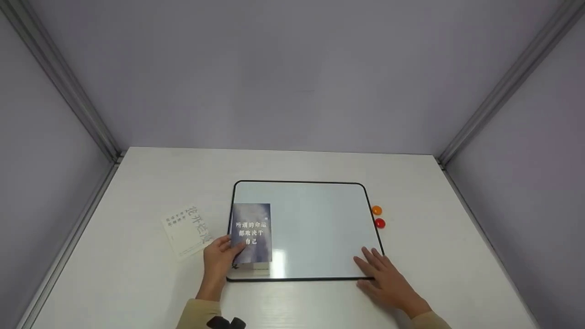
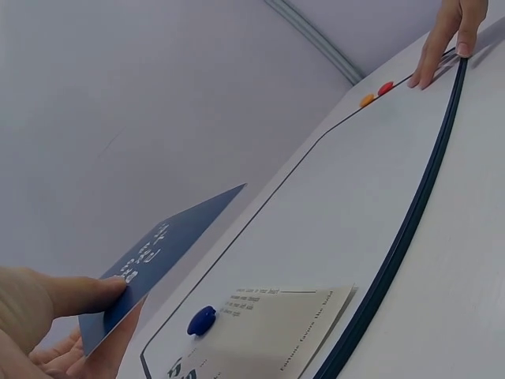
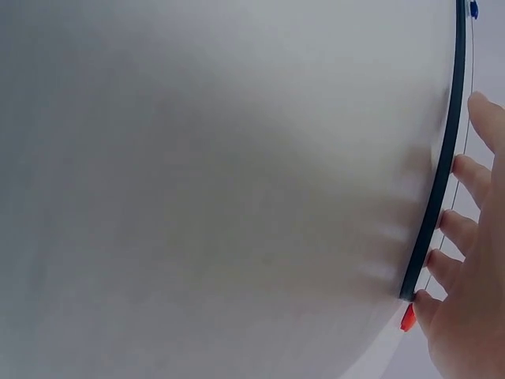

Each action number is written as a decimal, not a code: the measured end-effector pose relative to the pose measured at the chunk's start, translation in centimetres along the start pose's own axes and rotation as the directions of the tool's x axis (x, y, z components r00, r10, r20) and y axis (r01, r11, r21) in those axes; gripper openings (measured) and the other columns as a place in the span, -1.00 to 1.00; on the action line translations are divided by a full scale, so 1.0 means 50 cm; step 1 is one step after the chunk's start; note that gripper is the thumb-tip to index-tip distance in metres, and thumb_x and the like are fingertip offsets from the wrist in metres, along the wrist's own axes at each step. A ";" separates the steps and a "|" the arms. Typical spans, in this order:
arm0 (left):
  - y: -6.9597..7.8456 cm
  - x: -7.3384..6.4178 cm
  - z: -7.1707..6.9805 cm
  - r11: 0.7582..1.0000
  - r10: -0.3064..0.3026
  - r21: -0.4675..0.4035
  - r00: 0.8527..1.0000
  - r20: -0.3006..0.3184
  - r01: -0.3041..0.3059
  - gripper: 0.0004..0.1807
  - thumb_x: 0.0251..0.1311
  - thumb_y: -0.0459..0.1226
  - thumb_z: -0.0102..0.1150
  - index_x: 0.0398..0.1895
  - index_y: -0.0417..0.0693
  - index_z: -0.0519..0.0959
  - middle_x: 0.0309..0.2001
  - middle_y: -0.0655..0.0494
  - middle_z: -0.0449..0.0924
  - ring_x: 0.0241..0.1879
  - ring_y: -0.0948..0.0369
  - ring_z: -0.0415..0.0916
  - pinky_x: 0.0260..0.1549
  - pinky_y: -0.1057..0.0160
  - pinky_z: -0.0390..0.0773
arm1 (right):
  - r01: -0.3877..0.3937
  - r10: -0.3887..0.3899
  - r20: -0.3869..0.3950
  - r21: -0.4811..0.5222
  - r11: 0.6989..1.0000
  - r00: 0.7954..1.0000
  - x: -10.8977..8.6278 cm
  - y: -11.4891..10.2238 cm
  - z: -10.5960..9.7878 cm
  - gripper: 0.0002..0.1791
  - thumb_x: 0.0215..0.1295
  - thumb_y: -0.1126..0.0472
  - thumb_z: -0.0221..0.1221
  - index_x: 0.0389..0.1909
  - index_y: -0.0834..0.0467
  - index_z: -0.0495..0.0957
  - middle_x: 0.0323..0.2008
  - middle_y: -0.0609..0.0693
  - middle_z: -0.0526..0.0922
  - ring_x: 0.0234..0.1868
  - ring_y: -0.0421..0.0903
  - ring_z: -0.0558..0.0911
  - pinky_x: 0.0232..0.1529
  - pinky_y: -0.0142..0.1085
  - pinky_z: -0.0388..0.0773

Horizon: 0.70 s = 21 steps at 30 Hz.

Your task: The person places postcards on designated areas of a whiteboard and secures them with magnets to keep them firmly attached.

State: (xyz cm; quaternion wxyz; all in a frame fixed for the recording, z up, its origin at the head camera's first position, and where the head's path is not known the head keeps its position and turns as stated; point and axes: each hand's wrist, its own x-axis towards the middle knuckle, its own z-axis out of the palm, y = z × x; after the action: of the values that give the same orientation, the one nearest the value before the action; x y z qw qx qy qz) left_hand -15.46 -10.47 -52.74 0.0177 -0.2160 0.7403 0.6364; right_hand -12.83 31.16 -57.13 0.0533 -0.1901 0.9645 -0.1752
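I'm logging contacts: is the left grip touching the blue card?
Touching: the left wrist view shows the left grip pinching the blue card, thumb across its printed face.

white table [image 1: 297,164] between grey walls [image 1: 292,77]

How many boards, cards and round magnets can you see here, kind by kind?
Boards: 1, the white board
Cards: 3, the blue card in the left hand, the cream card on the board, the white card beside it
Magnets: 3, the orange magnet, the red magnet, the blue magnet
Total: 7
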 end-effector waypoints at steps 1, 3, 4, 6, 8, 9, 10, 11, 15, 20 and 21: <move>0.000 0.000 0.002 1.000 0.000 -0.001 1.000 0.000 0.000 -0.46 0.13 -0.26 0.33 0.13 -0.38 0.46 0.05 -0.32 0.62 -0.06 0.04 0.68 -0.12 0.24 0.67 | 0.002 -0.002 0.003 0.003 1.000 1.000 0.000 0.001 0.000 -0.35 0.35 -0.23 0.02 0.40 -0.08 0.27 0.49 0.11 0.19 0.51 0.24 0.13 0.30 -0.77 -0.66; 0.000 0.000 0.006 1.000 -0.002 0.001 1.000 0.000 0.002 -0.47 0.13 -0.26 0.33 0.12 -0.38 0.47 0.02 -0.31 0.64 -0.12 0.11 0.68 -0.16 0.26 0.66 | -0.002 0.002 0.008 0.007 1.000 1.000 0.002 0.002 0.000 -0.34 0.34 -0.23 0.02 0.40 -0.08 0.27 0.50 0.10 0.18 0.51 0.24 0.12 0.27 -0.80 -0.70; 0.000 0.000 0.008 1.000 -0.002 0.007 1.000 0.001 0.002 -0.47 0.13 -0.26 0.33 0.12 -0.38 0.47 0.02 -0.31 0.64 -0.12 0.11 0.68 -0.16 0.26 0.66 | -0.002 0.002 0.011 0.007 1.000 1.000 0.002 0.002 0.001 -0.34 0.35 -0.23 0.01 0.40 -0.07 0.27 0.50 0.11 0.18 0.51 0.24 0.12 0.27 -0.80 -0.70; -0.001 0.000 0.013 1.000 0.000 0.015 1.000 -0.002 0.000 -0.48 0.12 -0.27 0.33 0.11 -0.38 0.48 0.01 -0.31 0.65 -0.14 0.12 0.68 -0.18 0.27 0.65 | -0.016 0.015 0.025 0.015 1.000 1.000 0.003 0.002 0.000 -0.33 0.34 -0.24 0.01 0.41 -0.08 0.27 0.51 0.09 0.16 0.52 0.22 0.10 0.26 -0.81 -0.71; -0.001 -0.002 0.018 1.000 0.000 0.023 1.000 0.000 0.000 -0.49 0.13 -0.28 0.32 0.11 -0.38 0.47 0.03 -0.32 0.64 -0.09 0.07 0.67 -0.14 0.24 0.66 | -0.027 0.026 0.035 0.022 0.999 0.999 0.004 0.001 -0.001 -0.33 0.34 -0.25 0.00 0.41 -0.08 0.26 0.51 0.08 0.14 0.53 0.21 0.08 0.26 -0.81 -0.72; 0.000 -0.003 0.020 1.000 0.001 0.031 1.000 0.002 -0.001 -0.49 0.14 -0.28 0.31 0.12 -0.38 0.47 0.04 -0.32 0.63 -0.05 0.03 0.67 -0.11 0.22 0.67 | -0.027 0.026 0.035 0.020 0.999 0.999 0.004 0.000 -0.002 -0.33 0.34 -0.25 0.00 0.41 -0.08 0.26 0.51 0.08 0.15 0.53 0.22 0.09 0.26 -0.81 -0.72; 0.000 -0.004 0.023 0.999 0.002 0.033 1.000 0.004 -0.002 -0.49 0.15 -0.28 0.31 0.12 -0.39 0.47 0.05 -0.32 0.62 -0.02 0.00 0.66 -0.08 0.20 0.67 | -0.030 0.029 0.037 0.019 0.999 0.999 0.004 -0.001 -0.002 -0.33 0.34 -0.25 0.00 0.41 -0.08 0.26 0.51 0.08 0.14 0.53 0.22 0.09 0.26 -0.81 -0.73; -0.001 -0.004 0.025 0.999 0.004 0.032 1.000 0.005 -0.004 -0.49 0.15 -0.28 0.31 0.12 -0.39 0.46 0.05 -0.33 0.62 0.00 -0.02 0.65 -0.07 0.18 0.67 | -0.031 0.031 0.035 0.017 0.999 0.999 0.004 -0.002 -0.003 -0.33 0.34 -0.25 0.01 0.41 -0.08 0.26 0.51 0.07 0.15 0.53 0.21 0.09 0.26 -0.81 -0.73; -0.001 -0.008 0.033 0.999 0.008 0.035 1.000 0.015 -0.009 -0.48 0.16 -0.28 0.29 0.13 -0.39 0.45 0.09 -0.33 0.59 0.12 -0.10 0.58 0.04 0.11 0.64 | -0.014 0.014 0.003 0.006 1.000 1.000 0.003 -0.005 -0.001 -0.35 0.34 -0.22 0.03 0.39 -0.07 0.29 0.49 0.10 0.19 0.50 0.23 0.13 0.26 -0.82 -0.72; -0.004 -0.013 0.038 0.999 0.026 0.019 0.999 0.026 -0.027 -0.48 0.16 -0.29 0.29 0.13 -0.42 0.44 0.11 -0.36 0.56 0.15 -0.14 0.55 0.06 0.08 0.63 | 0.031 -0.031 -0.033 0.005 0.999 0.999 0.001 -0.004 0.000 -0.37 0.36 -0.17 0.04 0.38 -0.03 0.31 0.47 0.16 0.23 0.47 0.28 0.17 0.30 -0.80 -0.69; -0.005 -0.013 0.040 0.999 0.028 0.015 0.999 0.029 -0.029 -0.47 0.15 -0.29 0.30 0.13 -0.43 0.44 0.11 -0.36 0.57 0.14 -0.13 0.56 0.04 0.09 0.64 | 0.039 -0.039 -0.038 0.003 0.999 0.999 0.001 -0.003 0.001 -0.37 0.36 -0.17 0.04 0.38 -0.02 0.31 0.46 0.17 0.23 0.47 0.29 0.17 0.30 -0.79 -0.68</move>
State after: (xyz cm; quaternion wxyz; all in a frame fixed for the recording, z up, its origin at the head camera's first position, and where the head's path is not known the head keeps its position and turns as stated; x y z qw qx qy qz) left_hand -15.28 -8.42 -53.14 0.0208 -0.1962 0.7479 0.6338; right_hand -12.83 31.00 -57.12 0.0322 -0.2054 0.9611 -0.1816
